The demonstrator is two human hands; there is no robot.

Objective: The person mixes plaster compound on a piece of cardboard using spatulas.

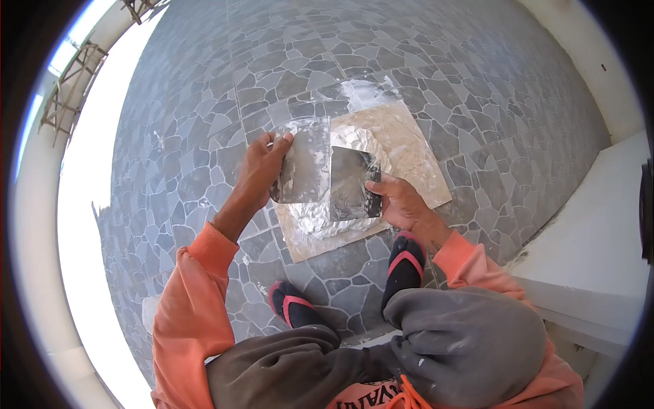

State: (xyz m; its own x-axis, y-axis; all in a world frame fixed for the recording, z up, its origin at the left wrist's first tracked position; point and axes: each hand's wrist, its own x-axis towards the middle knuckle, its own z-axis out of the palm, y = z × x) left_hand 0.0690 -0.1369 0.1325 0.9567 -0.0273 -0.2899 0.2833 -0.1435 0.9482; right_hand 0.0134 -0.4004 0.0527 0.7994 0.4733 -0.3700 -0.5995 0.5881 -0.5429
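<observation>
My left hand (262,167) grips a flat metal scraper blade (305,160) smeared with white putty, held upright by its left edge. My right hand (402,201) holds a second, darker metal blade (349,184) by its lower right side. The two blades sit side by side, nearly touching, above a pile of white putty (320,221) on a tan board (409,146) lying on the floor. Both arms wear orange sleeves.
The floor is grey stone-pattern tile (204,102). My feet in black sandals with red straps (403,262) stand just below the board. A white ledge (599,232) runs along the right. A white wall edge (41,225) curves along the left.
</observation>
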